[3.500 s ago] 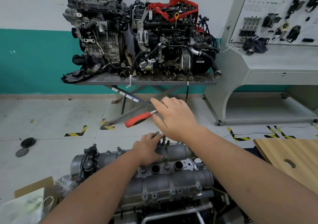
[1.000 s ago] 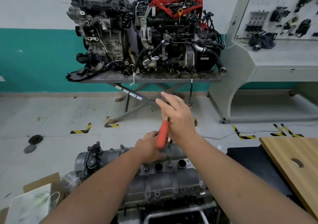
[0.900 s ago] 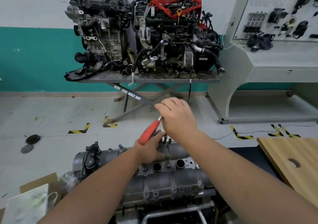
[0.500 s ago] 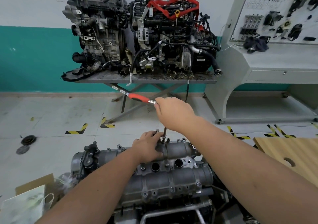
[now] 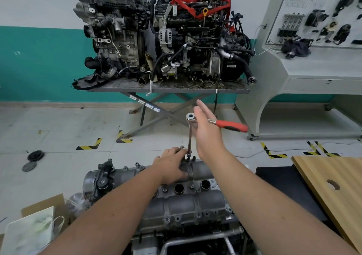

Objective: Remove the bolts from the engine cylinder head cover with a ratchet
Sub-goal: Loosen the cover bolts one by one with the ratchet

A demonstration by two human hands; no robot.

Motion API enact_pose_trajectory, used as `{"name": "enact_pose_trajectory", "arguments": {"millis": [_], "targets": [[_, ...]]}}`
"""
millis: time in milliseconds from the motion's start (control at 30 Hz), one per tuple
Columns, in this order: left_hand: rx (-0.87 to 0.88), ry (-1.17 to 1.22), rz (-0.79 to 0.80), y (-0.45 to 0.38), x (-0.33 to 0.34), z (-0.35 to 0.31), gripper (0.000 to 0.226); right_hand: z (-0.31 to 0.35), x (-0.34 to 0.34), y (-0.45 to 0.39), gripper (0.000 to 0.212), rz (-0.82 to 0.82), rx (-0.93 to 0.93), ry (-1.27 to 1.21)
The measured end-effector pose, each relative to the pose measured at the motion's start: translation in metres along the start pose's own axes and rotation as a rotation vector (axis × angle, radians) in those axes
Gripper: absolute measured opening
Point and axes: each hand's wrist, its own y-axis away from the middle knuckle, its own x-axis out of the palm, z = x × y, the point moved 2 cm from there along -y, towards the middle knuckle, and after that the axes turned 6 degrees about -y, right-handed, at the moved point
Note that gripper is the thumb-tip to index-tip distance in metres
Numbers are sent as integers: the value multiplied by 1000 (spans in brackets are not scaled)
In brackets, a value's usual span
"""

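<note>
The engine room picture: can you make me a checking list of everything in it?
Surface: pale tiled floor, striped tape marks.
Job's things: grey metal cylinder head cover; red-handled ratchet upright on a long extension.
Clutter: black discs; cardboard and paper bag; wooden board.
Grippers: left hand rests on the cover; right hand, fingers straight, against the ratchet.
Cables: thin wire across the floor.
Surroundings: two engines on a metal stand; grey training panel.

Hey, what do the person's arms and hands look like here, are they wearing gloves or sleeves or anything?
Nothing worn shows. The left hand and right hand are bare, without gloves, and both forearms are uncovered right down to the frame's bottom edge. No sleeve, watch, ring or wristband is visible.
</note>
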Motion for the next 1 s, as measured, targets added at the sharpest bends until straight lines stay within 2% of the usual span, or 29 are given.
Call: {"name": "enact_pose_trajectory", "arguments": {"millis": [67, 133, 167, 233, 300, 367, 467, 533, 633, 767, 900, 967, 1000], "targets": [[2, 16, -1, 2, -1, -1, 93, -2, -6, 5, 24, 54, -326, 402], [3, 47, -29, 3, -2, -2, 84, -1, -10, 4, 26, 95, -803, 838], [3, 62, -34, 4, -2, -2, 82, 0, -10, 3, 23, 134, -984, 1012], [8, 87, -16, 5, -2, -1, 87, 3, -9, 2, 28, 205, -1161, 1245], [19, 51, -18, 4, -1, -1, 89, 10, -9, 2, 31, 254, -1221, 1421], [9, 8, -23, 3, -1, -2, 92, 16, -8, 2, 31, 284, -1197, 1586], [3, -1, -12, 2, -1, -2, 93, 27, -2, 1, 59, 360, -913, 1783], [3, 1, 5, 2, -1, -1, 92, 32, 1, 1, 61, 387, -796, 1848], [5, 11, 7, 3, -2, -1, 89, 34, 9, 0, 41, 383, -693, 1736], [12, 16, -19, 4, -1, -1, 85, 38, 18, -7, 31, 339, -222, 1481], [6, -3, -8, 2, -1, -1, 86, 35, 20, -1, 13, 237, 323, 547], [4, -13, -7, 1, -1, -1, 87, 28, 19, 3, 7, 188, 424, 108], [3, -16, -5, 1, -1, -1, 87, 23, 18, 5, 12, 152, 424, -79]]}}
